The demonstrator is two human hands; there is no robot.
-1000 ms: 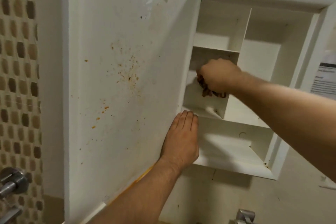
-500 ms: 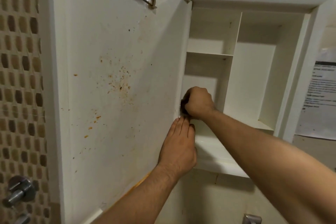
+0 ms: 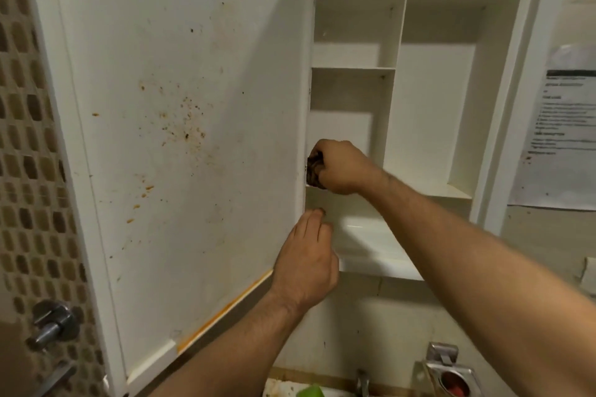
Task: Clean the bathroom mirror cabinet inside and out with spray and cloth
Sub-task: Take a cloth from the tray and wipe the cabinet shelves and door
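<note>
Starting at the left, a mosaic tile wall (image 3: 29, 171) carries a metal valve (image 3: 54, 322) low down. Next is the open cabinet door (image 3: 225, 58); its white inner face is dirty, w/ brown-orange specks (image 3: 187, 132) near the middle and an orange streak (image 3: 225, 306) along the lower edge. The left hand (image 3: 306, 267) rests on the door's edge next to the cabinet (image 3: 432, 100), fingers (image 3: 309, 222) straight and together, holding nothing. Just above, the right hand (image 3: 338, 167) has its fingers clamped on a dark cloth (image 3: 314, 171), pressed at the joint btw. door and cabinet. Inside are white shelves and a divider. At the right a printed paper sheet (image 3: 561, 138) is on the wall. Below, a tap (image 3: 362, 380) and a metal holder (image 3: 448, 371).
</note>
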